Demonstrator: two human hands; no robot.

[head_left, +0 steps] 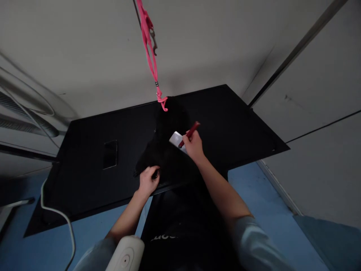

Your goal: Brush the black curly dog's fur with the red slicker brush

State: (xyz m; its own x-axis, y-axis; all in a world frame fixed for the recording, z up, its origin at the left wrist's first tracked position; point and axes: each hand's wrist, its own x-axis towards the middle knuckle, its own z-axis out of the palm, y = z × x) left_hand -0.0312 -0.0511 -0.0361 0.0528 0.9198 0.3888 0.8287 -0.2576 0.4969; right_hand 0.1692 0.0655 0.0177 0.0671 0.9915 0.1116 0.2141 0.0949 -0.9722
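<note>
A black-furred animal, apparently a dog, is on the black table in front of me; its dark coat blends into the tabletop, so its outline is hard to make out. My right hand is closed around the dark red handle of a slicker brush. The brush's pale flat head lies against the dog's side. Low on the body, near the table's front edge, the fingers of my left hand curl around a tuft of black fur. Which body part it holds is hard to tell.
A pink leash with a metal clip hangs from above to the dog's neck area. A dark phone-like slab lies on the table's left. A white rounded device is by my left forearm. Grey hoses and a white cable run at left.
</note>
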